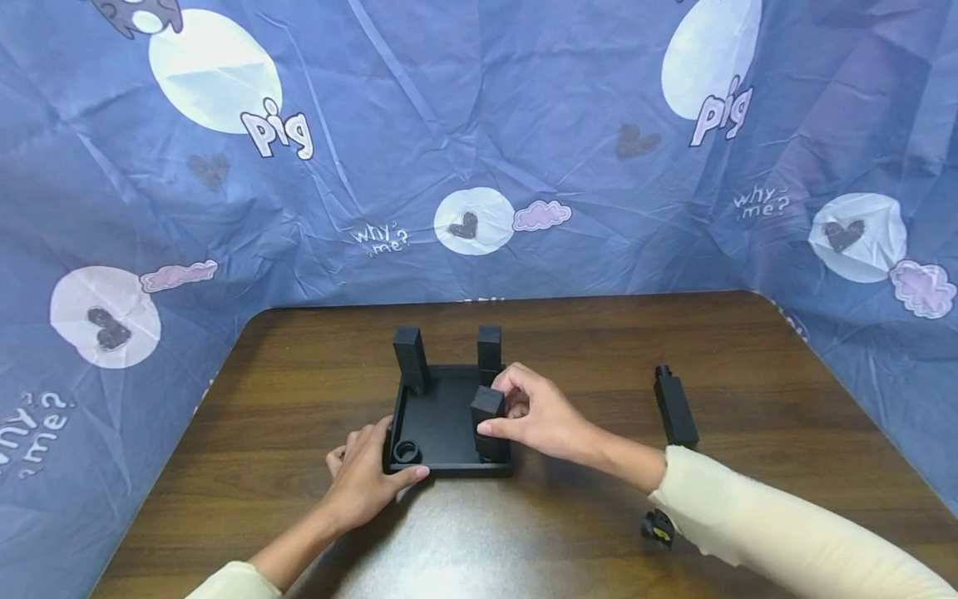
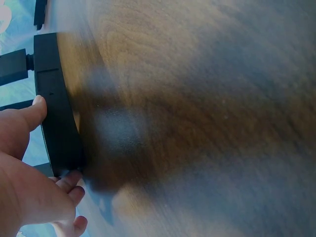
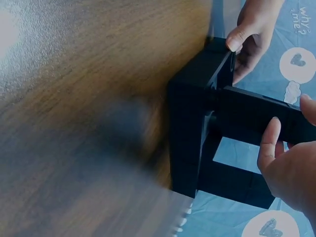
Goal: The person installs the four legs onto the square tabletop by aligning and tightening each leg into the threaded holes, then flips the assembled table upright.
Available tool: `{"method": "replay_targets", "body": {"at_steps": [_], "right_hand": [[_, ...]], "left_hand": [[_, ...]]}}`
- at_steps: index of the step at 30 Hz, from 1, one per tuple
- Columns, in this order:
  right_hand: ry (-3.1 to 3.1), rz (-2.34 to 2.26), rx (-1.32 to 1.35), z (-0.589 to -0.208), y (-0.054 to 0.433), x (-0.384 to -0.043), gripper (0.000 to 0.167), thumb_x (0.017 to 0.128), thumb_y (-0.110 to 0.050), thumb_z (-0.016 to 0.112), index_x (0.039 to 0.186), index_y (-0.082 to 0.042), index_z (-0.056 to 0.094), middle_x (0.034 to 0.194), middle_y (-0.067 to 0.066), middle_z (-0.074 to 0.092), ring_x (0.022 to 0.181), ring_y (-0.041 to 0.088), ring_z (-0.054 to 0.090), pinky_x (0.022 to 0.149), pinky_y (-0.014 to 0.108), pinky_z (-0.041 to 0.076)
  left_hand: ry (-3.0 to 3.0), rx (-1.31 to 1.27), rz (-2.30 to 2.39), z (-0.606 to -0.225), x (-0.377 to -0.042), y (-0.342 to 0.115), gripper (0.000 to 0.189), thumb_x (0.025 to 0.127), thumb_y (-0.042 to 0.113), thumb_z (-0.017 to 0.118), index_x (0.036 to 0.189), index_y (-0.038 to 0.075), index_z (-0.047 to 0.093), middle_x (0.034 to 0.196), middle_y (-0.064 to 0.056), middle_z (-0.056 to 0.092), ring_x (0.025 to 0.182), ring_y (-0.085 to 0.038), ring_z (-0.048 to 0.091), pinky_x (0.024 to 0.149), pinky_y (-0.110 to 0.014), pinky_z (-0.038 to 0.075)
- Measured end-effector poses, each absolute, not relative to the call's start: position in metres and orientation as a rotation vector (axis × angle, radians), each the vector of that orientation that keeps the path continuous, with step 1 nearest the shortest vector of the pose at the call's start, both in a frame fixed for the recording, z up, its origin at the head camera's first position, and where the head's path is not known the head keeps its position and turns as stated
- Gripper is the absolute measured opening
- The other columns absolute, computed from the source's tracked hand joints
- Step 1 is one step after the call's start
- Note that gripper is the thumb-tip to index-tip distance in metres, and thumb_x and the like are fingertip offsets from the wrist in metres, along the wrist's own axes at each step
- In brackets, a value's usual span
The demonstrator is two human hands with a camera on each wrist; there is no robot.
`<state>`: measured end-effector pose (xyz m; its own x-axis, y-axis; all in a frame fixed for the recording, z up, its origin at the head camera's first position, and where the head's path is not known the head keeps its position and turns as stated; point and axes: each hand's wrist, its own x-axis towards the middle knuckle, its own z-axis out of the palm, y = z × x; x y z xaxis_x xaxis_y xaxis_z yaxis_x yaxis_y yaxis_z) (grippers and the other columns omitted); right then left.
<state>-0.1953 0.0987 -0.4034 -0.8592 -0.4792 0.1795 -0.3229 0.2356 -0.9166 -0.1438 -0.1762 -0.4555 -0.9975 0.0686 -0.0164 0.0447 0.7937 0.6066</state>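
A black square tray-like base (image 1: 449, 416) with a raised rim lies on the table. Black square posts stand at its back-left corner (image 1: 410, 358), back-right corner (image 1: 490, 348) and front-right corner. My right hand (image 1: 550, 420) pinches the front-right post (image 1: 488, 408) between thumb and fingers; the right wrist view shows this post (image 3: 261, 113) at the base's corner. My left hand (image 1: 367, 474) grips the base's front-left corner, thumb along the front wall and fingers at the left side. Beside that thumb, inside the corner, is a round black socket (image 1: 407, 452).
A loose black post (image 1: 676, 408) with a threaded-looking end lies to the right on the brown wooden table (image 1: 299, 358). Nearer, partly behind my right sleeve (image 1: 748, 507), is a small black round object (image 1: 657, 527) with a yellow mark. Blue printed cloth (image 1: 419, 150) hangs around the table.
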Motion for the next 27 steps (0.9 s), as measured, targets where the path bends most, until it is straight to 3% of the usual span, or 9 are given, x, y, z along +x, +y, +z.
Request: {"method": "replay_targets", "body": {"at_steps": [5, 10, 14, 17, 20, 23, 27], "right_hand": [[2.297, -1.654, -0.881, -0.401, 0.100, -0.199, 0.043, 0.087, 0.000, 0.081, 0.122, 0.000, 0.055, 0.107, 0.010, 0.060, 0.074, 0.013, 0.055, 0.063, 0.024, 0.044], [2.334, -1.514, -1.001, -0.396, 0.105, -0.205, 0.052, 0.091, -0.008, 0.080, 0.139, -0.008, 0.061, 0.122, 0.009, 0.057, 0.085, 0.020, 0.052, 0.072, 0.030, 0.046], [2.259, -1.484, -0.944, -0.391, 0.111, -0.210, 0.046, 0.091, -0.010, 0.081, 0.135, -0.008, 0.067, 0.123, 0.007, 0.059, 0.096, 0.022, 0.057, 0.085, 0.035, 0.050], [2.184, -1.569, -0.879, -0.390, 0.114, -0.213, 0.042, 0.086, -0.003, 0.083, 0.126, -0.002, 0.069, 0.117, 0.010, 0.063, 0.104, 0.024, 0.060, 0.086, 0.040, 0.056], [2.190, -1.658, -0.851, -0.393, 0.110, -0.213, 0.036, 0.079, 0.003, 0.087, 0.108, 0.001, 0.067, 0.104, 0.010, 0.063, 0.092, 0.022, 0.060, 0.071, 0.032, 0.057], [2.275, -1.676, -0.821, -0.395, 0.102, -0.212, 0.038, 0.074, 0.000, 0.091, 0.096, -0.002, 0.060, 0.099, 0.006, 0.061, 0.077, 0.018, 0.052, 0.059, 0.023, 0.046], [2.398, -1.589, -0.816, -0.397, 0.096, -0.208, 0.043, 0.077, -0.010, 0.092, 0.098, -0.007, 0.055, 0.093, 0.004, 0.054, 0.064, 0.015, 0.040, 0.057, 0.025, 0.035]], "left_hand": [[2.943, 0.099, 0.999, -0.455, -0.144, -0.176, 0.094, 0.084, 0.041, 0.086, 0.150, -0.009, 0.042, 0.131, -0.021, 0.058, 0.120, -0.035, 0.046, 0.100, -0.066, 0.017], [2.944, 0.096, 0.996, -0.455, -0.145, -0.176, 0.094, 0.084, 0.041, 0.086, 0.150, -0.009, 0.042, 0.131, -0.021, 0.058, 0.118, -0.035, 0.046, 0.100, -0.066, 0.017], [2.945, 0.096, 0.997, -0.457, -0.144, -0.176, 0.093, 0.084, 0.041, 0.087, 0.150, -0.008, 0.043, 0.131, -0.021, 0.059, 0.117, -0.035, 0.046, 0.099, -0.065, 0.018], [2.943, 0.099, 1.008, -0.457, -0.143, -0.176, 0.094, 0.083, 0.040, 0.087, 0.150, -0.008, 0.042, 0.129, -0.020, 0.059, 0.118, -0.034, 0.046, 0.100, -0.064, 0.018], [2.940, 0.104, 1.016, -0.457, -0.143, -0.176, 0.094, 0.084, 0.040, 0.087, 0.150, -0.008, 0.042, 0.129, -0.020, 0.059, 0.118, -0.035, 0.046, 0.100, -0.064, 0.017], [2.947, 0.105, 1.009, -0.456, -0.143, -0.176, 0.093, 0.084, 0.039, 0.087, 0.150, -0.009, 0.042, 0.130, -0.021, 0.059, 0.120, -0.035, 0.046, 0.100, -0.065, 0.017], [2.956, 0.094, 0.998, -0.456, -0.143, -0.175, 0.091, 0.084, 0.036, 0.087, 0.149, -0.009, 0.043, 0.130, -0.022, 0.059, 0.119, -0.036, 0.046, 0.100, -0.065, 0.018]]}}
